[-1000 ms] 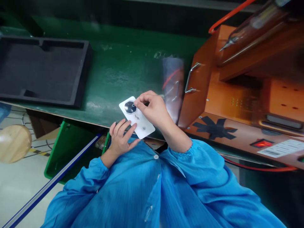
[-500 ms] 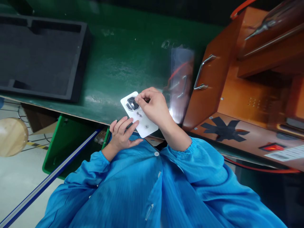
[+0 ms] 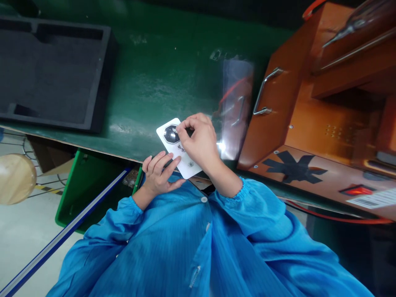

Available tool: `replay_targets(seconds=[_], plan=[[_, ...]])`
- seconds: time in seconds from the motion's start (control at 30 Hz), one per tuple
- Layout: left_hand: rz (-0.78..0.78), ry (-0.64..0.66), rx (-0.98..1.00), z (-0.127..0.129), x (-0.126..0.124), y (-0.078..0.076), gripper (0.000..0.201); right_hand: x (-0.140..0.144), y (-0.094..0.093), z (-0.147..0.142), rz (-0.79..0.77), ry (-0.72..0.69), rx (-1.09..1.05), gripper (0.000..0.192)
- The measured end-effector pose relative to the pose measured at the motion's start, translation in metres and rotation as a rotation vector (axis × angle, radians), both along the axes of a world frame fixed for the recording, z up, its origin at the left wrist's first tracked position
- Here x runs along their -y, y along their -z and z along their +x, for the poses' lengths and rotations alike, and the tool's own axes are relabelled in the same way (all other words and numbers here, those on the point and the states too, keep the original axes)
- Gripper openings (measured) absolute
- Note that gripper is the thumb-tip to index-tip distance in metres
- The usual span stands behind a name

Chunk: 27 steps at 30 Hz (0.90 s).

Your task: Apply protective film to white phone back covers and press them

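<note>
Leftmost, a black foam tray (image 3: 52, 70) lies on the green surface (image 3: 154, 78), its left end cut off by the frame. Below the surface edge sit a round wooden stool seat (image 3: 14, 179), partly out of frame, and a green bin (image 3: 89, 185).

Next, the left hand (image 3: 159, 175) comes up from a blue sleeve (image 3: 108, 235), palm toward the body, wrist bent back. Its fingers (image 3: 162, 159) are stretched out and held together, propping the near end of a white card (image 3: 182, 154) from beneath; the thumb lies along the card's lower edge. Whether the fingers truly clamp the card or only support it cannot be told.

The card sits tilted at the near edge of the surface, between both hands, with a dark, shiny octagonal part (image 3: 171, 134) at its far end. Small print on the card is too blurred to read.

The right hand (image 3: 201, 144) arches over the card, wrist cocked, its thumb and forefinger pinched together on the octagonal part's right rim. It hides the card's right half.

Beyond it a clear plastic bag (image 3: 235, 107) lies on the surface, its contents lost in glare. Farthest right stands an orange machine (image 3: 309, 123) with a metal handle (image 3: 262, 93), black tape in a star (image 3: 292, 167) and a lit red switch (image 3: 355, 190); its top and right side are cut off.
</note>
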<state>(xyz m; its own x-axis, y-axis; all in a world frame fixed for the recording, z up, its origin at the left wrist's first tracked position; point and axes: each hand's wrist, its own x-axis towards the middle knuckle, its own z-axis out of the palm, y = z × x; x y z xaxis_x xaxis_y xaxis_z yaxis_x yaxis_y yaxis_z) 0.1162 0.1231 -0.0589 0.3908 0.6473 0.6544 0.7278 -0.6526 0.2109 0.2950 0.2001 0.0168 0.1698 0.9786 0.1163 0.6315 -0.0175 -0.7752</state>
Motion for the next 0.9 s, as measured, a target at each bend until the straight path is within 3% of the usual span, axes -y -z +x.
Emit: replay_targets(seconds=[0.53,0.7,0.8,0.9], plan=[[-0.005,-0.028,-0.024,-0.001,0.0,0.002,0.063,0.002,0.002,-0.002,0.038,-0.007,0.065,0.014],[-0.002,0.003,-0.002,-0.002,-0.001,0.0,0.066,0.0,0.003,-0.001,0.032,-0.025,0.106,0.007],[0.0,0.005,0.001,-0.001,-0.001,-0.001,0.065,0.004,-0.001,0.003,0.105,-0.033,0.173,0.02],[-0.021,0.005,0.01,-0.001,-0.001,-0.002,0.065,0.023,-0.016,0.012,0.228,-0.09,0.283,0.031]])
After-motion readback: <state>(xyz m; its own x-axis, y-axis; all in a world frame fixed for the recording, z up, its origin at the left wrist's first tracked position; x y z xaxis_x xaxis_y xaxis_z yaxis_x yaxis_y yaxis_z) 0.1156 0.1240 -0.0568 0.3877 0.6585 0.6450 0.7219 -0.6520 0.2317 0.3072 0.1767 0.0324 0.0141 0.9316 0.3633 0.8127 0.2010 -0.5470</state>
